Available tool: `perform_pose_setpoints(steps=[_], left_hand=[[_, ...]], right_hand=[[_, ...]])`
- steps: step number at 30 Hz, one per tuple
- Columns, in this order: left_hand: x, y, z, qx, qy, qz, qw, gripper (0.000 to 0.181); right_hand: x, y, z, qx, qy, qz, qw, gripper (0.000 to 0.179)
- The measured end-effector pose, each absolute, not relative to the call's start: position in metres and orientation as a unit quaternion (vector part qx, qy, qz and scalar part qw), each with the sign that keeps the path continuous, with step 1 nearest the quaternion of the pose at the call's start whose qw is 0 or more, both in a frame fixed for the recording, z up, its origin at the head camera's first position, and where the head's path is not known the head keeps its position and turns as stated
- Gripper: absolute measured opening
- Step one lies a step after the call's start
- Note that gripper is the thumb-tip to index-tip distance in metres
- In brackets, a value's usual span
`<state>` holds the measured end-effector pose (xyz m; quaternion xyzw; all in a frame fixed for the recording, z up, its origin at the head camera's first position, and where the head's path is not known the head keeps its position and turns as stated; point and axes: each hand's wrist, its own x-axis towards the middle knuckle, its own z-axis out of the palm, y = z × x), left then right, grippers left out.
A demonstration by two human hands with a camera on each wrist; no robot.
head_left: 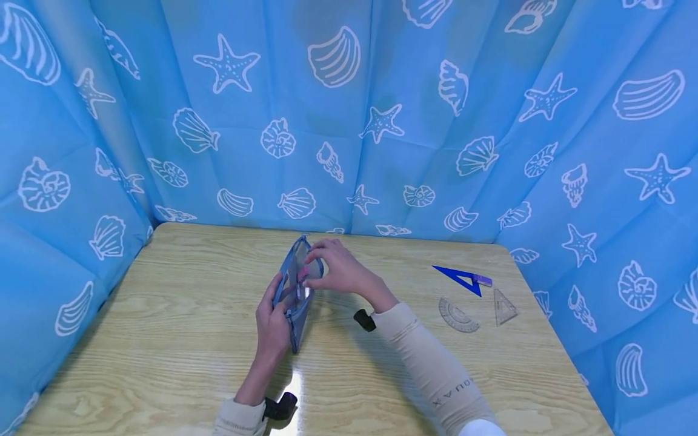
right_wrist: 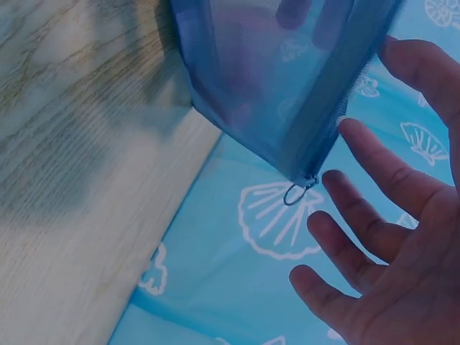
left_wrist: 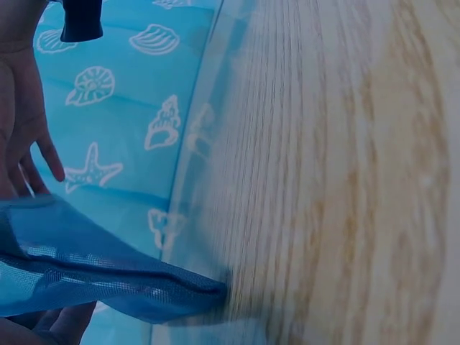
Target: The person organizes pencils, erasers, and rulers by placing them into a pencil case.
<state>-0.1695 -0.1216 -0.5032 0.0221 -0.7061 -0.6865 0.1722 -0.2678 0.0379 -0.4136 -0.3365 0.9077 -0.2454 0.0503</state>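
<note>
A blue mesh zip pouch (head_left: pixel 299 332) stands on edge above the table, its mouth spread apart. My left hand (head_left: pixel 271 327) grips it by the near left side. At the mouth is my right hand (head_left: pixel 343 269), with thumb and index finger apart around the opening. Something small and pink (head_left: pixel 303 274) shows inside, too blurred to name. In the right wrist view, the other fingers of the right hand (right_wrist: pixel 392 244) spread loosely beside the zip edge of the pouch (right_wrist: pixel 251 93), near a ring-shaped zip pull (right_wrist: pixel 295 194). The left wrist view shows one end of the pouch (left_wrist: pixel 115 277).
Toward the right of the wooden table (head_left: pixel 163 315) lie a blue set square (head_left: pixel 455 277) with a small purple block (head_left: pixel 483 280) against it, a clear protractor (head_left: pixel 457 317) and a clear set square (head_left: pixel 504 307). A blue shell-patterned curtain (head_left: pixel 327 109) surrounds the back and sides.
</note>
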Motion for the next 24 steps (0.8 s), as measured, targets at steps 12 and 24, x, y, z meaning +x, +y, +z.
perform_pose_setpoints(steps=[12,24], left_hand=[[-0.167,-0.122,-0.503,0.027,-0.696,-0.697,0.168,0.061],[-0.169,-0.121,-0.505,0.028,-0.687,-0.708,0.164,0.06]], right_hand=[[-0.264,0.07,-0.438,-0.316,0.869,-0.38,-0.011,0.027],[-0.253,0.118,-0.472,-0.261,0.877,-0.404,0.02,0.028]])
